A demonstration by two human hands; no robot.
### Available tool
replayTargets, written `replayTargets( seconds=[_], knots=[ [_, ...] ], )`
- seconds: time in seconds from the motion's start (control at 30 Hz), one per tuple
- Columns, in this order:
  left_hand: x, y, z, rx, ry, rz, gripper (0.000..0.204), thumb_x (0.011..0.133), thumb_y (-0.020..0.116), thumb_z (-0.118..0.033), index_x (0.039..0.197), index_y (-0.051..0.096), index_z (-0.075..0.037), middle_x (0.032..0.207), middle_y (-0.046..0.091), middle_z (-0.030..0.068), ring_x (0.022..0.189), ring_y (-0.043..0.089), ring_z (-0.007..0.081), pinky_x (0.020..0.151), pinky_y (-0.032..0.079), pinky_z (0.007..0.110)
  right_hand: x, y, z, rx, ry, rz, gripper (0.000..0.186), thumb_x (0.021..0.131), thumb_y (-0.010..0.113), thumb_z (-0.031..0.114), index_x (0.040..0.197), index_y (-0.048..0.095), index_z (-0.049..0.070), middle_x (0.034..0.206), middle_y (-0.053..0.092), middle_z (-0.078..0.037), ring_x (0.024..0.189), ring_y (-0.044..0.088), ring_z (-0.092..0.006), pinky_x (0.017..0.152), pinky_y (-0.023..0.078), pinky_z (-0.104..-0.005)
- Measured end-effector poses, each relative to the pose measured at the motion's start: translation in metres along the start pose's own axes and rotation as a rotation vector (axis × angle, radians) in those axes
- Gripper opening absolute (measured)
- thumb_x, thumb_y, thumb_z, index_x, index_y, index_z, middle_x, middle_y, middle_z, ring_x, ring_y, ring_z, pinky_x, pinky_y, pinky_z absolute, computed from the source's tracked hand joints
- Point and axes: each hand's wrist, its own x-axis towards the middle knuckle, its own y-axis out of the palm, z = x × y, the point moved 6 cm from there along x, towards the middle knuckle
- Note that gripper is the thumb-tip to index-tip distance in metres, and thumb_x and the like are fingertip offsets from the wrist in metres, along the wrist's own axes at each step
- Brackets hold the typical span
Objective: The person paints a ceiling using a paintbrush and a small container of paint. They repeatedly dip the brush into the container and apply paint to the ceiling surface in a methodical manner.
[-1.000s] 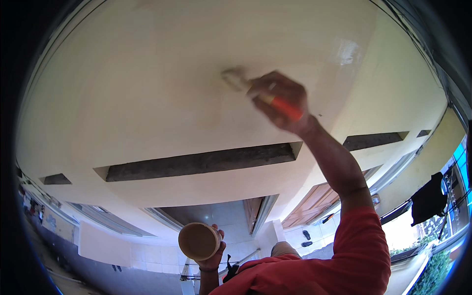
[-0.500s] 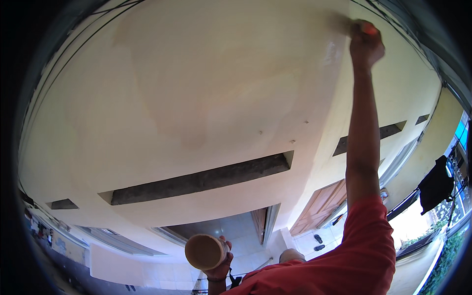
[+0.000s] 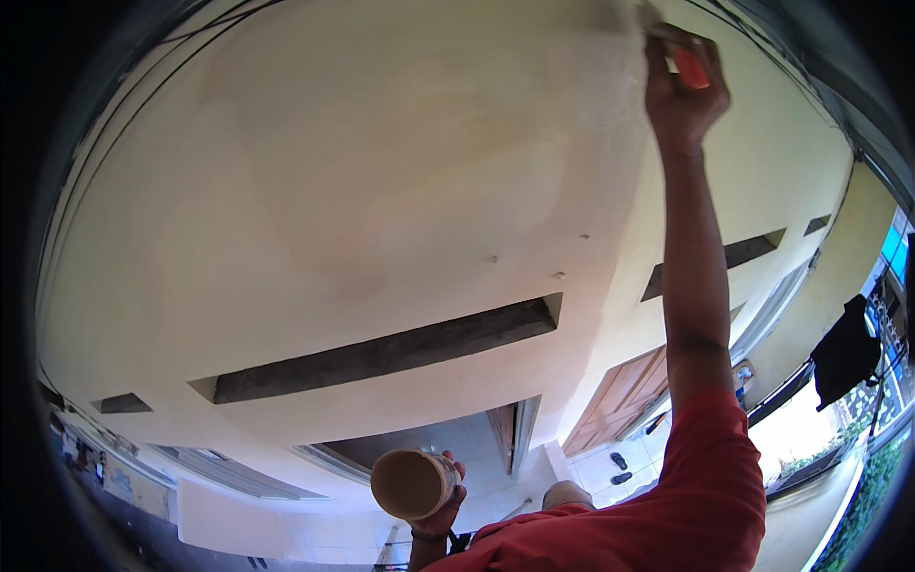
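High on the right, my right hand [image 3: 681,105] is closed round the orange-red handle of a paintbrush [image 3: 692,69]. The brush head is blurred and lies against or very close to the cream wall [image 3: 400,172]; contact cannot be made out. Low in the middle, my left hand [image 3: 444,513] wraps its fingers round the right side of a round open tub [image 3: 412,484]. The tub's mouth faces up, and a tan coating or liquid shows inside. Pinkish, damp-looking patches spread over the wall left of the brush.
A long dark recess [image 3: 391,355] crosses the wall, with several small knobs [image 3: 559,275] above it. Below stand a doorway [image 3: 419,439] and a wooden door [image 3: 615,400]. Black cables [image 3: 762,43] run along the upper corners. Dark cloth [image 3: 845,353] hangs at the right.
My right hand with the paintbrush has moved left and slightly lower along the wall. My left hand and the tub have shifted a little to the right.
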Motion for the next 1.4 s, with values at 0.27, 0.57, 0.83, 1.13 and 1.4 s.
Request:
replayTargets(
  seconds=[0.27, 0.57, 0.83, 1.13, 1.4],
  knots=[
    [-0.009, -0.012, -0.012, -0.014, -0.018, 0.018, 0.069, 0.1, 0.072, -0.059, 0.159, 0.056, -0.03, 0.166, 0.044, 0.0191, 0.151, 0.039, 0.044, 0.113, 0.05, 0.064, -0.093, 0.051, 0.128, -0.09, -0.133, 0.244, 0.024, 0.076, 0.081, 0.004, 0.097, 0.082, 0.017, 0.105, 0.075, -0.003, 0.086, 0.072, -0.0238, 0.07, 0.059, -0.0365],
    [0.001, 0.008, -0.005, -0.015, -0.046, 0.049, 0.067, 0.103, 0.071, -0.055, 0.162, 0.052, -0.031, 0.166, 0.043, 0.0198, 0.149, 0.041, 0.0455, 0.112, 0.053, 0.064, -0.148, 0.056, 0.249, 0.869, 0.103, 0.543, 0.023, 0.081, 0.084, -0.002, 0.097, 0.078, 0.012, 0.109, 0.075, -0.006, 0.096, 0.075, -0.0264, 0.077, 0.065, -0.0365],
    [-0.015, 0.003, -0.02, 0.009, -0.12, 0.053, 0.071, 0.101, 0.072, -0.059, 0.164, 0.051, -0.034, 0.17, 0.041, 0.0183, 0.156, 0.035, 0.0425, 0.115, 0.05, 0.064, -0.133, -0.031, 0.02, 0.62, 0.815, 0.083, 0.017, 0.089, 0.085, -0.004, 0.103, 0.077, -0.004, 0.1, 0.078, -0.01, 0.089, 0.076, -0.0182, 0.086, 0.066, -0.0359],
    [-0.035, 0.01, -0.04, 0.036, -0.011, -0.016, 0.07, 0.101, 0.073, -0.056, 0.161, 0.053, -0.026, 0.164, 0.044, 0.0209, 0.146, 0.043, 0.048, 0.107, 0.056, 0.063, -0.146, -0.016, 0.074, -0.144, 0.167, 0.276, 0.026, 0.083, 0.087, 0.0, 0.105, 0.086, 0.014, 0.107, 0.076, -0.005, 0.096, 0.074, -0.0214, 0.085, 0.06, -0.0341],
    [-0.04, 0.006, -0.055, 0.033, -0.011, 0.047, 0.07, 0.101, 0.071, -0.059, 0.163, 0.052, -0.032, 0.167, 0.042, 0.0202, 0.153, 0.038, 0.0444, 0.113, 0.051, 0.065, -0.189, 0.039, 0.296, 0.342, -0.057, 0.501, 0.016, 0.079, 0.088, 0.006, 0.088, 0.078, 0.013, 0.103, 0.071, -0.006, 0.085, 0.071, -0.0231, 0.062, 0.057, -0.0324]
  ],
)
